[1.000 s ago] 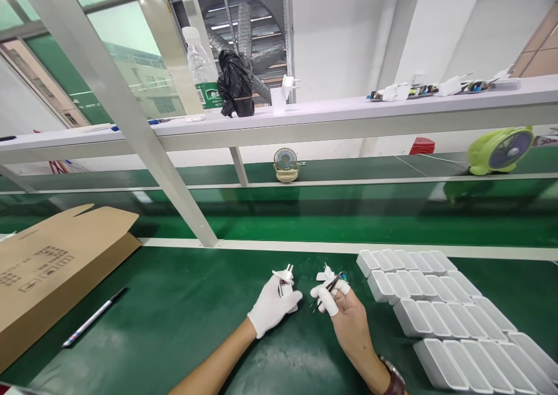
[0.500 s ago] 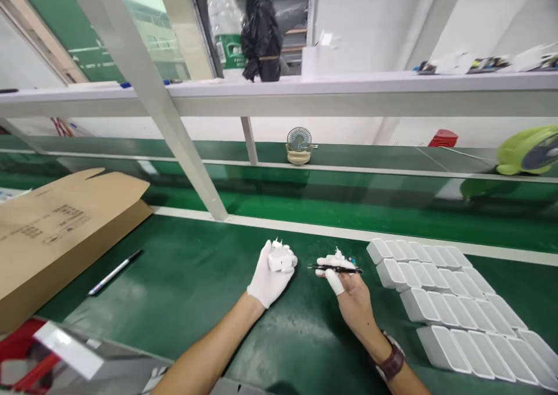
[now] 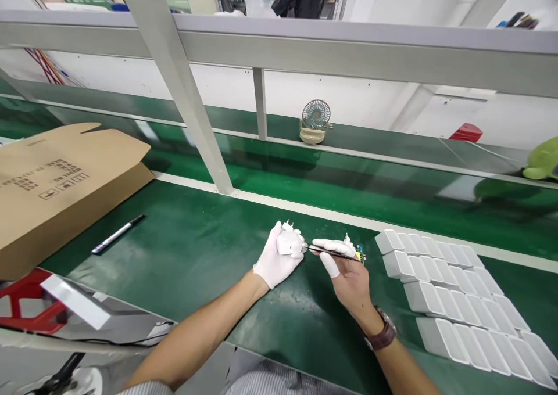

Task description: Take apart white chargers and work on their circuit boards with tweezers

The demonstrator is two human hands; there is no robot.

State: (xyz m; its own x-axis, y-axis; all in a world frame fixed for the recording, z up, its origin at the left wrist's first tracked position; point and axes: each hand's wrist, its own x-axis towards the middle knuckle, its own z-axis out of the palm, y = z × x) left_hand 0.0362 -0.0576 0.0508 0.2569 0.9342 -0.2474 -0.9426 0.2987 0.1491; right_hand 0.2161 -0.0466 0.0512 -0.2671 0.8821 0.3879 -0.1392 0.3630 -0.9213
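Above green table point(image 3: 187, 244): left hand point(image 3: 274, 265) clasping white casing point(image 3: 288, 243); right hand point(image 3: 351, 276) grasping tweezers point(image 3: 335, 252), partly hidden plug point(image 3: 347, 242).

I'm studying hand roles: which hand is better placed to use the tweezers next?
Probably the right hand: it holds the tweezers, their tips by the white casing that the left hand cradles.

White wall point(image 3: 357, 101), grey shelf point(image 3: 331, 49), green worktable point(image 3: 187, 232)
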